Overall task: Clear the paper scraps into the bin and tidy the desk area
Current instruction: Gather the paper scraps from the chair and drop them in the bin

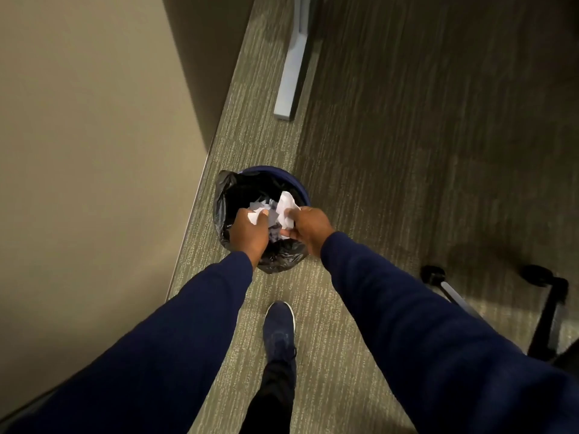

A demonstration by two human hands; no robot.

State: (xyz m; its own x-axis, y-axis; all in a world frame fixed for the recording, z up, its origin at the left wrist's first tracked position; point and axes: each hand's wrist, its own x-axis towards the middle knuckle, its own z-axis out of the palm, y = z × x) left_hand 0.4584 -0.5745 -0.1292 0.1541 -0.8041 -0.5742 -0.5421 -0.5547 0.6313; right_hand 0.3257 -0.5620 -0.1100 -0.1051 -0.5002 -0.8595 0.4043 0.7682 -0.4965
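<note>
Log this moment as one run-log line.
phase: dumping | left hand: holds scraps over bin | right hand: holds paper over bin | floor: carpet

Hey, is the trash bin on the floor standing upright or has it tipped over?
Upright. The bin shows its round open mouth facing up, black liner draped over its rim, and both hands hold paper scraps above it.

The bin [300, 186] mouth lies open above, ringed by its black liner [224, 208]. A wall [94, 151] crowds its left. Carpet [407, 151] lies clear to the right, up to a chair base [548, 302].
</note>
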